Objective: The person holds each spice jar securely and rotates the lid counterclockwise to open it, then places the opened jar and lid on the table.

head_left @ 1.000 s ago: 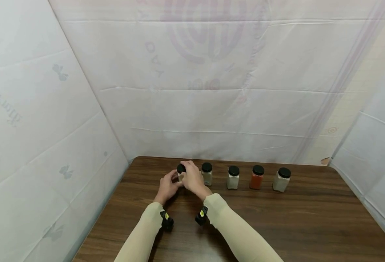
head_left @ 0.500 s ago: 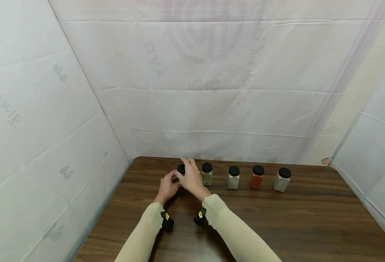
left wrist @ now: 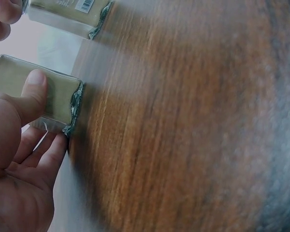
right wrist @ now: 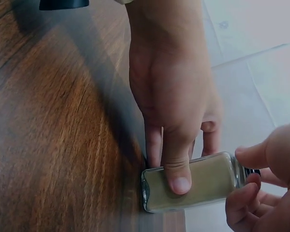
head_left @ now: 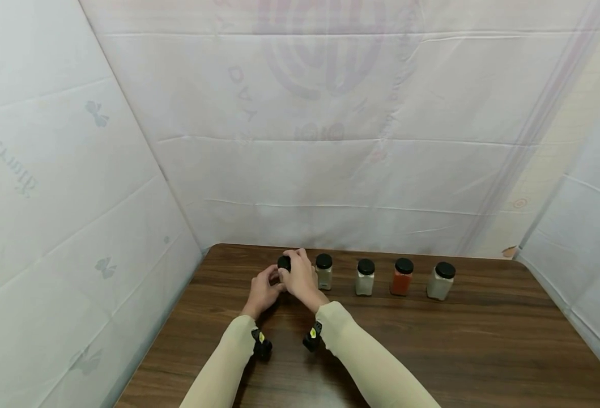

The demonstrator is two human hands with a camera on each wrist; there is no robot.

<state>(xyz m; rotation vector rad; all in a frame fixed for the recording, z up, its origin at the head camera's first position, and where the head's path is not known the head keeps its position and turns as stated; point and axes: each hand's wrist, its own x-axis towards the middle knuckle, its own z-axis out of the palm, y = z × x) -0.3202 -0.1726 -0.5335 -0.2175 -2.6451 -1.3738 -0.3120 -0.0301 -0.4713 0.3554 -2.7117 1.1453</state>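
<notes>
Here, left grip (head_left: pixel 262 290) holds a jar (right wrist: pixel 209 178), right grip (head_left: pixel 301 279) its lid (head_left: pixel 283 262), four more jars (head_left: pixel 365 281) to the right.

Left hand (left wrist: pixel 19 186) grips a clear glass jar (left wrist: pixel 60 99) of olive-tan powder. Thumb (left wrist: pixel 36 92) flat on its broad face, other fingers (left wrist: pixel 54 154) along the lower side, near the base. Rippled base edge points right, just past the fingertips, toward the counter (left wrist: pixel 179 125); contact unclear. Brown wood grain fills everything right of the fingers, blurring farther out. Above the thumb, apart: second jar (left wrist: pixel 63 19), similar contents, barcode label (left wrist: pixel 84 5), cropped. Above-left of thumb: right hand (left wrist: pixel 4 14), fingertips only.
</notes>
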